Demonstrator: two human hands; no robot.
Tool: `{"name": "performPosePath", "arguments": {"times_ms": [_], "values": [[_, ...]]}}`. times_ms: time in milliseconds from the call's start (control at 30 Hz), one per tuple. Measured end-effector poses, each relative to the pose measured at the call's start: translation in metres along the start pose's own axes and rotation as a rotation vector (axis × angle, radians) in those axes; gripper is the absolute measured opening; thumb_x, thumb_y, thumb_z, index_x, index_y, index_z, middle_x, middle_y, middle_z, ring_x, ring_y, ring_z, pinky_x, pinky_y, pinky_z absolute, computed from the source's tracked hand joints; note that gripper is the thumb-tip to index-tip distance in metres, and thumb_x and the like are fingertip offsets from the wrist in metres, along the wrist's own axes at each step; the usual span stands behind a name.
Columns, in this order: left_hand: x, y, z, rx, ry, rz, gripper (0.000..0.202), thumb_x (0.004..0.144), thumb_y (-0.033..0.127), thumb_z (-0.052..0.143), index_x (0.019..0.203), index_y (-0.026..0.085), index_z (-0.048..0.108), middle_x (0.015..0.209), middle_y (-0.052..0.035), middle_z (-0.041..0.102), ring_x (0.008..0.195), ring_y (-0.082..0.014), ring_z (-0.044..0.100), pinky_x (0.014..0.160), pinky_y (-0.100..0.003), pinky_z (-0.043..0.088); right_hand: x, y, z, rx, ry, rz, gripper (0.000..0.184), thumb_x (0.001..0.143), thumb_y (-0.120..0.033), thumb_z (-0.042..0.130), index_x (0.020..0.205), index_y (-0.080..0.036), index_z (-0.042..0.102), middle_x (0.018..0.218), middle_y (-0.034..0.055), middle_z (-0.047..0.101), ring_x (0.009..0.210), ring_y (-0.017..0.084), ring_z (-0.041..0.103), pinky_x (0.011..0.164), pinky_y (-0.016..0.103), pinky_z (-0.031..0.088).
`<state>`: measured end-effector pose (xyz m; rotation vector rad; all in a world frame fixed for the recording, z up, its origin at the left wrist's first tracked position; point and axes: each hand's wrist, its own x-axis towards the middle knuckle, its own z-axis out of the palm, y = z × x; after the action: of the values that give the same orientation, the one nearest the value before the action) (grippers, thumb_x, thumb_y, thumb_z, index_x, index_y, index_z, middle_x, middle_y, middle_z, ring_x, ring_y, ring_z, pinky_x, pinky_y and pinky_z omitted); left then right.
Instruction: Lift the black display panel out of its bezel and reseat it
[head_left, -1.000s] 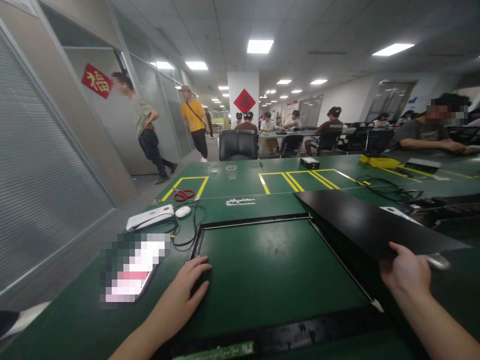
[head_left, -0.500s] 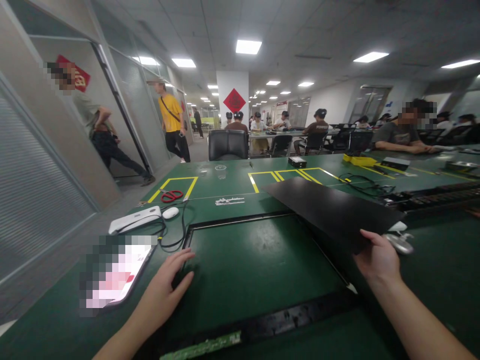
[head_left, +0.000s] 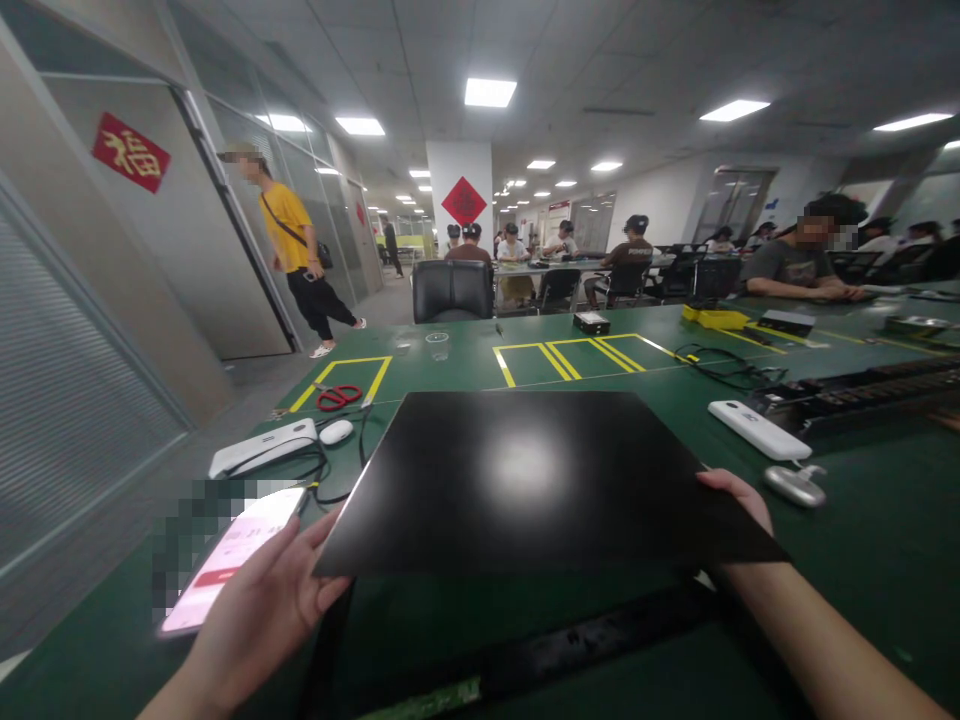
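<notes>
A thin, glossy black panel (head_left: 465,500) is held level above the green table, a ceiling light reflected in its surface. My left hand (head_left: 274,570) grips its left edge, with some fingers tucked beneath. At the right edge, my right hand (head_left: 739,505) has its thumb near the top face and its other fingers hidden underneath. Below the panel lies a black rectangular frame (head_left: 592,635), mostly covered; its near bar shows, with a strip of green circuit board (head_left: 431,698) beside it.
A lit phone (head_left: 232,560) lies beside my left hand. Further back are red-handled scissors (head_left: 339,397), a white power bank (head_left: 266,447) with a black cable and a white mouse-shaped item (head_left: 336,431). Another white power bank (head_left: 757,430) is at right. A person (head_left: 806,255) sits across the table.
The panel has swung from the right to the middle, over the frame. My left hand has left the frame's corner and taken the panel's left edge. One walking person has gone from view.
</notes>
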<state>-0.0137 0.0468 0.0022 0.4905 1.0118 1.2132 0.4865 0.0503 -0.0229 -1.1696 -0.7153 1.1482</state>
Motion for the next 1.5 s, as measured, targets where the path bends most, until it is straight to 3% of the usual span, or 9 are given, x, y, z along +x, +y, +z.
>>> {"name": "performPosePath", "arguments": {"times_ms": [33, 100, 200, 400, 533, 667, 767, 1133, 1500], "values": [[0.001, -0.003, -0.003, 0.031, -0.018, 0.019, 0.082, 0.082, 0.026, 0.079, 0.159, 0.015, 0.052, 0.118, -0.0143, 0.085, 0.066, -0.0236, 0.079, 0.053, -0.028, 0.062, 0.0, 0.001, 0.0, 0.019, -0.01, 0.042, 0.047, 0.067, -0.031, 0.063, 0.111, -0.026, 0.08, 0.102, 0.0083, 0.085, 0.105, 0.039, 0.079, 0.1, 0.058, 0.061], [0.0, -0.007, -0.006, 0.094, 0.008, 0.046, 0.079, 0.076, 0.036, 0.088, 0.151, 0.021, 0.064, 0.123, -0.0104, 0.084, 0.087, -0.0295, 0.082, 0.064, -0.029, 0.064, 0.001, 0.004, 0.001, 0.082, -0.008, 0.146, 0.059, 0.068, -0.031, 0.064, 0.125, -0.029, 0.076, 0.114, 0.0063, 0.084, 0.109, 0.038, 0.078, 0.101, 0.056, 0.061], [-0.006, -0.008, -0.002, 0.195, 0.006, 0.065, 0.076, 0.068, 0.037, 0.094, 0.141, 0.027, 0.073, 0.128, -0.007, 0.083, 0.107, -0.0347, 0.08, 0.071, -0.029, 0.062, 0.002, 0.008, 0.002, 0.068, -0.084, 0.217, 0.066, 0.071, -0.033, 0.068, 0.137, -0.033, 0.07, 0.124, 0.0053, 0.081, 0.112, 0.037, 0.077, 0.102, 0.054, 0.061], [-0.011, 0.0, 0.0, 0.254, 0.104, 0.169, 0.074, 0.066, 0.041, 0.089, 0.136, 0.025, 0.076, 0.127, -0.0086, 0.083, 0.114, -0.0402, 0.076, 0.078, -0.037, 0.061, -0.001, 0.01, 0.003, -0.057, -0.26, 0.291, 0.055, 0.075, -0.032, 0.072, 0.13, -0.029, 0.075, 0.126, 0.0075, 0.08, 0.12, 0.036, 0.074, 0.106, 0.051, 0.058], [-0.016, 0.008, -0.004, 0.259, 0.125, 0.225, 0.084, 0.06, 0.034, 0.091, 0.14, 0.021, 0.071, 0.122, -0.0118, 0.084, 0.108, -0.0415, 0.078, 0.084, -0.041, 0.062, 0.001, 0.012, -0.001, -0.126, -0.207, 0.261, 0.045, 0.073, -0.032, 0.074, 0.117, -0.023, 0.078, 0.127, 0.013, 0.08, 0.119, 0.034, 0.075, 0.1, 0.043, 0.062], [-0.027, 0.014, -0.001, 0.278, 0.149, 0.259, 0.068, 0.057, 0.029, 0.092, 0.122, 0.021, 0.077, 0.113, -0.0091, 0.086, 0.093, -0.0367, 0.081, 0.072, -0.036, 0.063, 0.003, 0.014, -0.002, -0.105, -0.037, 0.167, 0.065, 0.071, -0.031, 0.075, 0.135, -0.021, 0.065, 0.119, 0.0167, 0.081, 0.105, 0.03, 0.079, 0.084, 0.038, 0.065], [-0.031, 0.012, 0.002, 0.282, 0.149, 0.279, 0.062, 0.055, 0.022, 0.09, 0.116, 0.021, 0.077, 0.105, -0.0071, 0.086, 0.089, -0.0339, 0.081, 0.073, -0.036, 0.063, -0.001, 0.012, 0.004, -0.165, 0.041, 0.157, 0.068, 0.07, -0.033, 0.077, 0.136, -0.021, 0.062, 0.112, 0.0166, 0.083, 0.094, 0.028, 0.08, 0.073, 0.035, 0.064], [-0.019, -0.006, -0.001, 0.305, 0.078, 0.275, 0.048, 0.053, 0.013, 0.079, 0.1, 0.021, 0.071, 0.08, -0.0013, 0.082, 0.063, -0.0263, 0.076, 0.057, -0.034, 0.06, -0.002, 0.011, 0.015, -0.319, 0.121, 0.149, 0.039, 0.063, -0.03, 0.08, 0.1, -0.021, 0.073, 0.096, 0.0145, 0.084, 0.084, 0.027, 0.081, 0.065, 0.031, 0.061], [-0.02, -0.011, 0.003, 0.295, 0.084, 0.298, 0.048, 0.054, 0.013, 0.079, 0.1, 0.022, 0.071, 0.077, 0.0008, 0.079, 0.067, -0.0257, 0.075, 0.062, -0.035, 0.06, -0.004, 0.014, 0.017, -0.36, 0.16, 0.062, 0.028, 0.061, -0.032, 0.083, 0.085, -0.022, 0.075, 0.089, 0.0117, 0.084, 0.077, 0.024, 0.079, 0.069, 0.031, 0.063]]}}
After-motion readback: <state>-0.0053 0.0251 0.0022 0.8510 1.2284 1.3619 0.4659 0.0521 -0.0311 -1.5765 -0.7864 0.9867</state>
